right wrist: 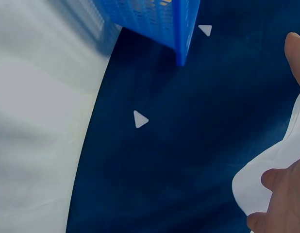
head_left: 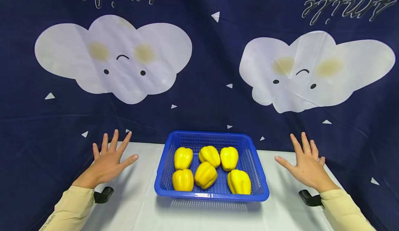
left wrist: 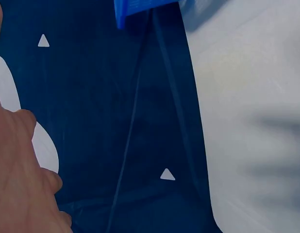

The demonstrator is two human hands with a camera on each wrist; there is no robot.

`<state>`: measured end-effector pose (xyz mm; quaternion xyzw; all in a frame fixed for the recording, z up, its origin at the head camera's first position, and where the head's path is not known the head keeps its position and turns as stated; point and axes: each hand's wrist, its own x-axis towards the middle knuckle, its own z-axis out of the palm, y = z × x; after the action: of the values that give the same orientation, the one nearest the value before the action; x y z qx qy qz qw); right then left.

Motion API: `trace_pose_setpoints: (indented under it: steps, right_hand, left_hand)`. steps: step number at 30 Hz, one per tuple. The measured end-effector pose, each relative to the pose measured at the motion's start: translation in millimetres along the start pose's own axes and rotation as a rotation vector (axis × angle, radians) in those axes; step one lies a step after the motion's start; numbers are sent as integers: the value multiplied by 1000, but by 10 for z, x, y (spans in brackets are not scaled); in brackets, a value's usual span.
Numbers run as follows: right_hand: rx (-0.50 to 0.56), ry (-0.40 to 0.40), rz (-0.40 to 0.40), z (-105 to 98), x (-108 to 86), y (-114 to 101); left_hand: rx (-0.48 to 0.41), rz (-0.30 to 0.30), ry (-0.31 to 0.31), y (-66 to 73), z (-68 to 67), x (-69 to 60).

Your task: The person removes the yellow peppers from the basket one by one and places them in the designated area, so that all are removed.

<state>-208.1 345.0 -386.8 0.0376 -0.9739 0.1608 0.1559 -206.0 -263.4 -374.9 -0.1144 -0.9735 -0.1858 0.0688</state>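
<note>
A blue plastic basket (head_left: 212, 196) stands on the white table, with several yellow bell peppers (head_left: 206, 175) lying inside it. To its left, my left hand (head_left: 107, 163) is held above the table, fingers spread and holding nothing. On the other side, my right hand (head_left: 307, 167) hovers with its fingers spread too, apart from the basket. Part of the left hand (left wrist: 24, 174) shows at the edge of the left wrist view. In the right wrist view, parts of the right hand (right wrist: 288, 199) appear near a corner of the basket (right wrist: 181, 29).
The white tabletop (head_left: 205, 219) ends at a dark blue cloth (head_left: 212, 116) behind the basket. Printed on that cloth are white clouds (head_left: 124, 82), small triangles and upside-down lettering. A black wrist device (head_left: 104, 195) sits under each wrist.
</note>
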Motion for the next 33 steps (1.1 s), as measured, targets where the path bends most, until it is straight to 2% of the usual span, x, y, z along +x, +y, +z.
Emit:
trace_pose_setpoints:
  steps: [9, 17, 26, 33]
  right_hand:
    - [34, 20, -32, -9, 10, -153]
    - [81, 13, -35, -2, 39, -299]
    - [135, 46, -59, 37, 135, -495]
    - [194, 39, -76, 103, 214, -635]
  left_hand:
    - [-38, 9, -2, 25, -39, 21]
    - [-202, 21, -28, 77, -15, 37]
    - [-266, 68, -16, 147, 55, 93]
    - [-306, 96, -6, 216, 173, 85]
